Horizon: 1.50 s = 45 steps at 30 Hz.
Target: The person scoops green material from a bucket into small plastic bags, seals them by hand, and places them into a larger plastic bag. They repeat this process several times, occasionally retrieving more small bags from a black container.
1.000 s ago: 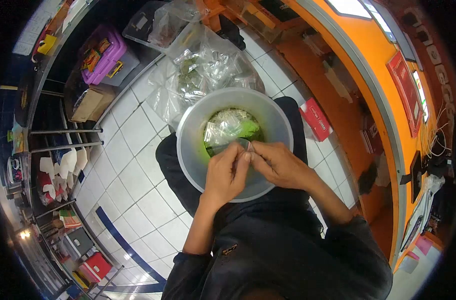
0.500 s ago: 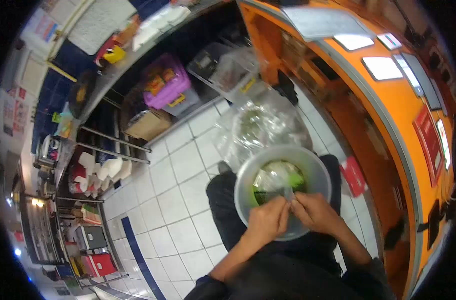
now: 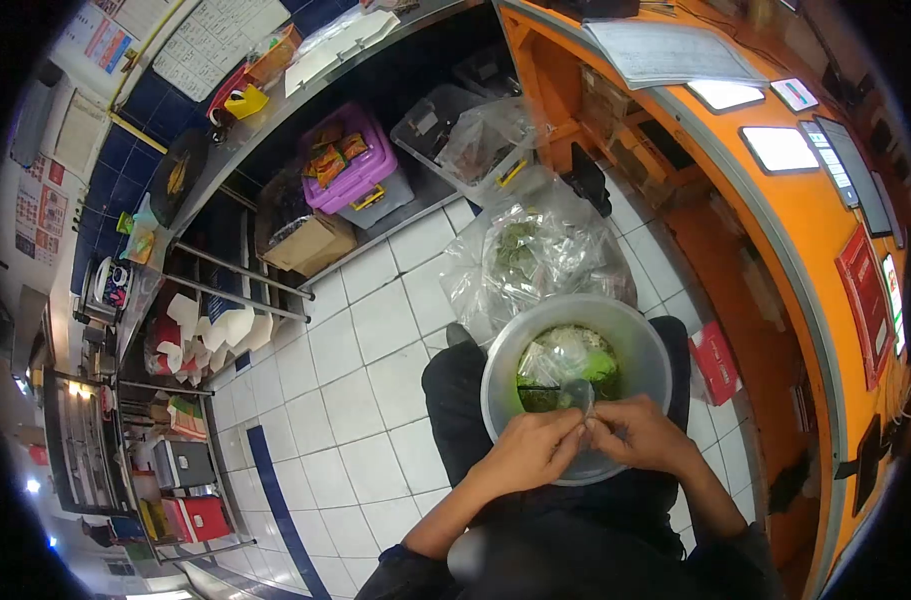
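A translucent plastic bucket (image 3: 655, 365) sits between the knees. Inside lie green leafy contents (image 3: 540, 398), clear plastic (image 3: 560, 352) and something bright green (image 3: 602, 366). My left hand (image 3: 531, 440) and my right hand (image 3: 640, 433) meet over its near rim, fingers pinched together. Between their fingertips is the top of a small clear plastic bag (image 3: 576, 394), which hangs over the bucket. What the bag holds is hard to make out. Just beyond the bucket, a large clear plastic bag (image 3: 565, 255) with some greenery inside rests on the floor.
To the right runs an orange counter (image 3: 720, 150) bearing phones, papers and a red booklet (image 3: 855, 300). A red box (image 3: 713, 362) lies on the floor beside my right knee. At the back left stand a purple crate (image 3: 360, 170), a cardboard box (image 3: 310, 243) and a metal rack (image 3: 240, 290).
The view has shifted slightly, so the scene sits a little further right. Both hands stay pinched together on the small bag, with the fingers slightly rearranged.
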{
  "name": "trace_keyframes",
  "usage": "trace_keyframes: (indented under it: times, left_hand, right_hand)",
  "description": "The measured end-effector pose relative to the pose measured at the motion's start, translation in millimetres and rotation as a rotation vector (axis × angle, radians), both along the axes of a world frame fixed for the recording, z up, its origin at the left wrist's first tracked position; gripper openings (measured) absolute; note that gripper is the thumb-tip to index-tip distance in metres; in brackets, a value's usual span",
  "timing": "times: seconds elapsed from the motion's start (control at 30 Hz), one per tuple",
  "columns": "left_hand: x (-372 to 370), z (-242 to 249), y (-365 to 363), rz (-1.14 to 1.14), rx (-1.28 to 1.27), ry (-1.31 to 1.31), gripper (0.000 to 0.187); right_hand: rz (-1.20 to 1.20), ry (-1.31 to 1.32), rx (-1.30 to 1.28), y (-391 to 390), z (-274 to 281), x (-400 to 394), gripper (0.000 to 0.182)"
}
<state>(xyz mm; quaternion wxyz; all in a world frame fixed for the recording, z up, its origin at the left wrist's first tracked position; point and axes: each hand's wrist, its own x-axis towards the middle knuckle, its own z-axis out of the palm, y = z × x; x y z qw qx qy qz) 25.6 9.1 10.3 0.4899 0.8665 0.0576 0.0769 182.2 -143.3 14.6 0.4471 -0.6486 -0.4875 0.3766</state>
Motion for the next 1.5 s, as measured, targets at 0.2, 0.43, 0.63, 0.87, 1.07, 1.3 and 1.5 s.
trace_keyframes:
  times: [0.2,0.43,0.63,0.87,1.07,1.3,1.5]
  left_hand:
    - [7,-4,-10,0.215,0.048,-0.062,0.011]
    - [4,-2,5,0.107,-0.18,0.058,0.008]
    - [6,2,-2,0.136,-0.039,-0.029,0.015]
    - [15,-8,-11,0.201,0.145,-0.14,0.014]
    - [16,-15,-20,0.32,0.255,-0.131,0.011]
    - [20,-23,-13,0.262,0.074,-0.159,0.013]
    - [23,-27,-9,0.285,0.113,-0.148,0.017]
  right_hand:
    - [-0.219,-0.19,-0.019,9,5,-18,0.017]
    - [-0.109,-0.098,0.107,11,2,-5,0.014]
    - [-0.037,-0.04,0.084,8,4,-5,0.016]
    - [-0.066,-0.383,0.079,7,6,-6,0.018]
    - [-0.04,-0.427,0.052,6,3,-5,0.019]
    - [-0.048,-0.43,0.106,7,-4,1,0.016]
    - [-0.131,-0.386,0.094,9,-13,-1,0.018]
